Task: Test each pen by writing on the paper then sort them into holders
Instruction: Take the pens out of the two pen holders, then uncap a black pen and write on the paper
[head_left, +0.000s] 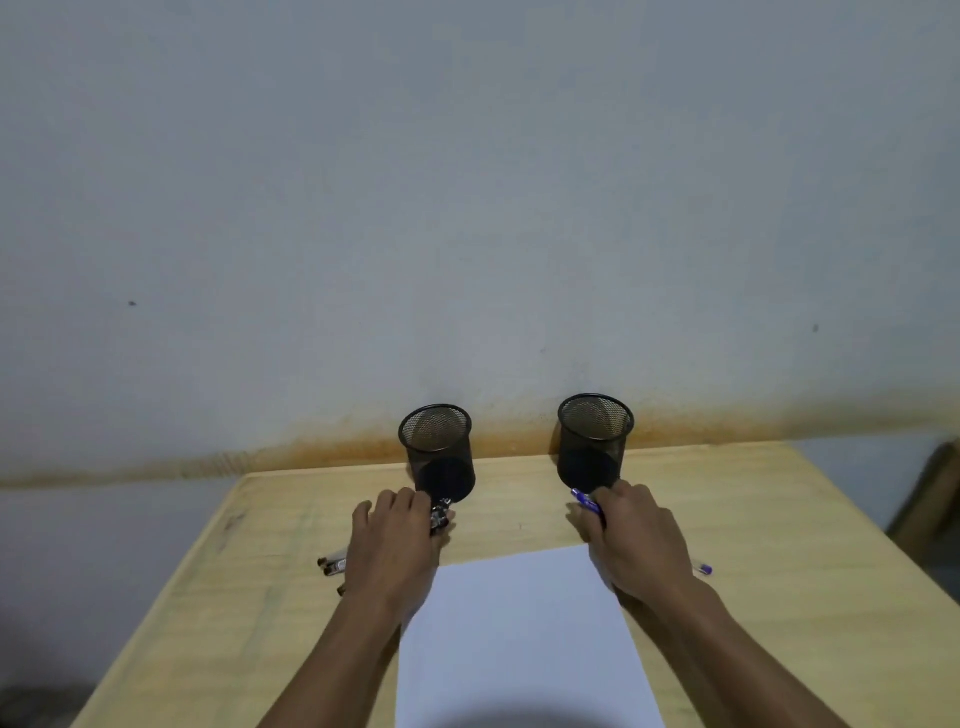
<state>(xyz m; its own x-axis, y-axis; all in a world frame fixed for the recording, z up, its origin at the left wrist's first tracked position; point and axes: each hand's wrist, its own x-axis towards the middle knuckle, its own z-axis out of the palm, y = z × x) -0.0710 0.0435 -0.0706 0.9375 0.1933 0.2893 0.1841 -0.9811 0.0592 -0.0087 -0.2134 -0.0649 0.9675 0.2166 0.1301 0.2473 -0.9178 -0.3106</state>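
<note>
Nearest: white paper (524, 639) flat on the wooden table (249, 613), btwn the two forearms, near edge cut off by the frame bottom.

L hand (392, 545) lies palm down just left of the paper's far-left corner, fingers curled round a bunch of dark pens (440, 515). Their silver/black ends poke out past the fingertips on the thumb side, pointing toward the left holder. More loose pens (332, 564) stick out on the table from under the L hand's outer edge; can't tell if the hand touches them.

R hand (636, 545) sits over the paper's far-right corner, fingers curled round a purple pen (587, 503). Pen end juts out past the index finger/thumb, angled up-left toward the right holder's base. Another purple-tipped pen (701, 568) lies on the table just right of the R wrist, mostly hidden.

Farther back: two black mesh holders, upright, well apart. Left holder (441, 457) just beyond the L fingertips, right holder (595, 441) just beyond the R ones; no pens visible inside either. Behind them a grey wall (467, 208) w/ an orange stain along the table line.
</note>
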